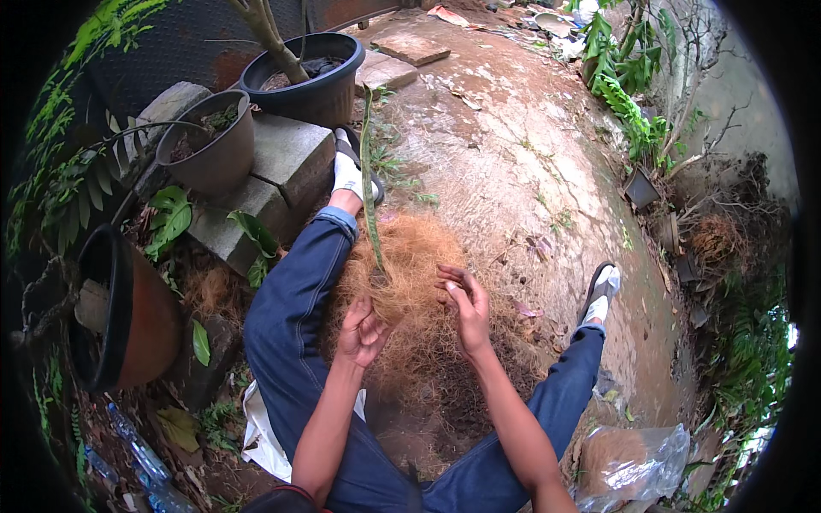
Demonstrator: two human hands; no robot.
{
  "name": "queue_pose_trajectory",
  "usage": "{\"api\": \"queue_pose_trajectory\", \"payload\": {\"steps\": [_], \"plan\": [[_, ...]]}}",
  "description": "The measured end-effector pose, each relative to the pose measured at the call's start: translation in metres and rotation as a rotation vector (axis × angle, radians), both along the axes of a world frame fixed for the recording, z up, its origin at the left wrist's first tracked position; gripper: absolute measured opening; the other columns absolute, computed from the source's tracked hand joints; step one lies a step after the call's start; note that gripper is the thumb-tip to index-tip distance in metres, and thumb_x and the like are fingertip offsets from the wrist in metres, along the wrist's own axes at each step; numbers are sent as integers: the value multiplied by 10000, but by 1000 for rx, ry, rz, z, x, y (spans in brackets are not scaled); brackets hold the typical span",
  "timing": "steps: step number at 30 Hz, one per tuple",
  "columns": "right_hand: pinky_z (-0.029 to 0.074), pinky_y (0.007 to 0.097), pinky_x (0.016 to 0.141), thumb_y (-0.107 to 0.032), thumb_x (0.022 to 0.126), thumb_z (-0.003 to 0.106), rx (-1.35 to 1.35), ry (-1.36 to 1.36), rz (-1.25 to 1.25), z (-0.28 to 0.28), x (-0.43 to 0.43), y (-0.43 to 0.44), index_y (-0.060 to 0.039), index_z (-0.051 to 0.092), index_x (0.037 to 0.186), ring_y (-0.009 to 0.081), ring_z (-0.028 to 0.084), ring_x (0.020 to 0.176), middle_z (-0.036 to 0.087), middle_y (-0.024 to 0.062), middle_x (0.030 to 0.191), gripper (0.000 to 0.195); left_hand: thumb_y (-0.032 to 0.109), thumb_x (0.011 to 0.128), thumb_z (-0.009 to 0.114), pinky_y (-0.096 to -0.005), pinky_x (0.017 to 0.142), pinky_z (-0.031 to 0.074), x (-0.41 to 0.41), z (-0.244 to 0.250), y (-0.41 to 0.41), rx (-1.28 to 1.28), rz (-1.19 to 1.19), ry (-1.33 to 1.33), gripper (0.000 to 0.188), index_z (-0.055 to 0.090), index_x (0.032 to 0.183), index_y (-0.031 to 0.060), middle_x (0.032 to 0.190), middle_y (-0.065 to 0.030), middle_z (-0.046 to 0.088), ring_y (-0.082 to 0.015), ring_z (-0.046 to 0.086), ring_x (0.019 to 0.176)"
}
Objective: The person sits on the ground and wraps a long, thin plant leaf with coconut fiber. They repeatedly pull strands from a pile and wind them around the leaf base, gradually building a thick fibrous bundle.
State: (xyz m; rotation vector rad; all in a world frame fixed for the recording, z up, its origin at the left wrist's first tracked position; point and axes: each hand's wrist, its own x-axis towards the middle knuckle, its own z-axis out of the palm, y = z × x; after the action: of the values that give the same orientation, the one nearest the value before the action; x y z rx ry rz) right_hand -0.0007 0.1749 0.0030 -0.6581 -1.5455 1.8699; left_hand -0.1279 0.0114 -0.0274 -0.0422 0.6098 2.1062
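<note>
A loose mound of brown plant fibre, resembling coconut coir, lies on the ground between my legs. One long, upright snake plant leaf rises from a dark base set in the fibre. My left hand is at the near left edge of the fibre, just below that base, its fingers curled; whether strands are pinched in them is unclear. At the fibre's right side is my right hand, fingers apart and bent, with no firm hold visible. Dark loose soil spreads nearer to me.
Large plastic pots and a grey pot stand by concrete blocks at left. A brown pot lies tilted. Plastic bottles lie lower left. A clear bag of fibre sits lower right. Plants line the right wall.
</note>
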Motion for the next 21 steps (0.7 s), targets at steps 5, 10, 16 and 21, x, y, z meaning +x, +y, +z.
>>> {"api": "queue_pose_trajectory", "payload": {"steps": [5, 10, 16, 21], "plan": [[602, 349, 902, -318, 1000, 693, -105, -66, 244, 8, -10, -16, -19, 588, 1420, 188, 671, 1082, 658, 147, 1293, 526, 189, 1064, 570, -491, 1041, 560, -21, -56, -13, 151, -103, 88, 431, 455, 1451, 42, 1364, -148, 629, -296, 654, 1236], [566, 319, 887, -269, 941, 784, 8, -109, 237, 9, -4, -14, 35, 665, 1328, 169, 675, 1057, 729, 131, 1175, 506, 193, 1072, 553, -496, 1049, 552, -10, -40, -5, 101, -118, 122, 421, 454, 1451, 41, 1354, -144, 632, -289, 661, 1222], [570, 300, 857, -132, 885, 827, 182, -144, 115, 17, -2, -21, 68, 738, 1167, 149, 713, 945, 772, 115, 1020, 357, 205, 1067, 551, -529, 1083, 518, -5, -29, -7, 176, -199, 62, 418, 468, 1448, 56, 1366, -136, 634, -297, 638, 1258], [572, 279, 816, -84, 888, 810, 197, -196, 37, 24, -2, -28, 71, 764, 1086, 124, 721, 888, 786, 98, 961, 255, 139, 1045, 576, -520, 1040, 564, 2, -20, -7, 204, -196, -25, 404, 467, 1430, 88, 1335, -116, 648, -274, 657, 1232]]}}
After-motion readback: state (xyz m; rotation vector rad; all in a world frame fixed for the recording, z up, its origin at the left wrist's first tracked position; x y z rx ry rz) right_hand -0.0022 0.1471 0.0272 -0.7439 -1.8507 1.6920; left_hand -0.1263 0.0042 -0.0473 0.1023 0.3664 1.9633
